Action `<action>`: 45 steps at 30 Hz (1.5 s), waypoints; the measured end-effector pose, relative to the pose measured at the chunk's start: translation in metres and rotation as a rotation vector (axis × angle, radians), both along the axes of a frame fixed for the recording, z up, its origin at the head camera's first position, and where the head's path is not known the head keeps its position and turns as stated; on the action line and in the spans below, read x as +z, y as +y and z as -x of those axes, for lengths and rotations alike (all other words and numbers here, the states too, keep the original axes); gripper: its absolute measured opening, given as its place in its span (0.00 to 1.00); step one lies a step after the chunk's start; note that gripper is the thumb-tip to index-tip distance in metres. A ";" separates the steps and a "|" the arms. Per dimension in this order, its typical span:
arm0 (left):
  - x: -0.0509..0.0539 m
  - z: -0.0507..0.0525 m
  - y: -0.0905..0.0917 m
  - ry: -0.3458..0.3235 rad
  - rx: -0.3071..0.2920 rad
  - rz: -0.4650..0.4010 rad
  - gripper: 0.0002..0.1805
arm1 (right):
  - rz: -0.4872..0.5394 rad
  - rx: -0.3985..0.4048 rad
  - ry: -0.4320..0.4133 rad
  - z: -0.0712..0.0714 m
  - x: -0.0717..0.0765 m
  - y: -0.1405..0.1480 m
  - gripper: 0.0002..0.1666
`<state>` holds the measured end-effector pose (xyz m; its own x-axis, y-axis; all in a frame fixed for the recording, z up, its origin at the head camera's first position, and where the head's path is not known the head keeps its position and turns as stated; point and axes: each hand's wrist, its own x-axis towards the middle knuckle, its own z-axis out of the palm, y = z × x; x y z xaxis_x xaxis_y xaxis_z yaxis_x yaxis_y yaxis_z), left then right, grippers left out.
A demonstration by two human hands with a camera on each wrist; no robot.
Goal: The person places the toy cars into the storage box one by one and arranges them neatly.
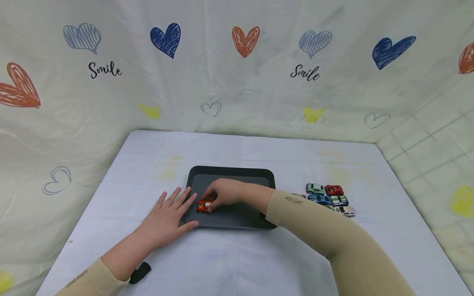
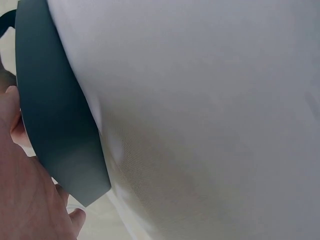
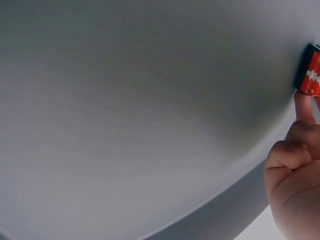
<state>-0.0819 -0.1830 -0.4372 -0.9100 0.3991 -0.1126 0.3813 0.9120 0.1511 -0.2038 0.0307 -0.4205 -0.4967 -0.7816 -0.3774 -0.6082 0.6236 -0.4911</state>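
**A red toy car [image 1: 203, 206] pinched in the left part of a dark tray [image 1: 240, 214]**

From where I stand, a person reaches over a worktop [image 1: 237, 263] covered in white cloth. The right hand [image 1: 225, 191] stretches across the tray, its grip clamped on the red toy car between thumb and fingers; I cannot tell whether the car rests on the tray's bottom. The left hand [image 1: 166, 220] lies at the tray's left side, its grip apart: fingers spread, fingertips at the rim, nothing held. A small black object [image 1: 140, 273] shows beside the left wrist.

Well apart from the left hand, to the right of the tray, more toy cars [image 1: 319, 200] sit close together on the cloth: pale green, red, blue, green-and-white, and white with pink. The right sleeve [image 1: 314, 222], beige, partly hides the group. Behind hangs a pale backdrop [image 1: 207, 82] printed with hearts and the word "Smile".
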 end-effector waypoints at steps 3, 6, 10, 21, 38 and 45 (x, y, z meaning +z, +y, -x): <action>0.000 0.000 -0.001 0.005 -0.005 -0.012 0.46 | 0.012 0.008 0.001 -0.001 -0.001 -0.002 0.27; -0.001 0.000 -0.001 0.007 -0.005 -0.013 0.46 | 0.020 0.008 -0.001 -0.002 -0.001 -0.003 0.27; -0.002 0.000 -0.001 0.013 -0.006 -0.005 0.46 | 0.026 0.006 -0.002 -0.002 0.001 -0.001 0.29; -0.002 0.000 0.000 0.011 -0.008 -0.006 0.47 | 0.057 -0.028 0.008 0.001 0.008 0.011 0.28; -0.003 -0.001 -0.001 0.014 0.002 -0.015 0.46 | 0.161 -0.118 -0.013 0.003 0.038 0.061 0.26; -0.005 0.000 -0.002 0.019 0.001 -0.023 0.47 | 0.207 -0.201 -0.005 0.004 0.048 0.099 0.25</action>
<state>-0.0817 -0.1846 -0.4421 -0.9121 0.4008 -0.0863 0.3836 0.9086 0.1652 -0.2075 0.1296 -0.3724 -0.6477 -0.7285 -0.2230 -0.4798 0.6173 -0.6235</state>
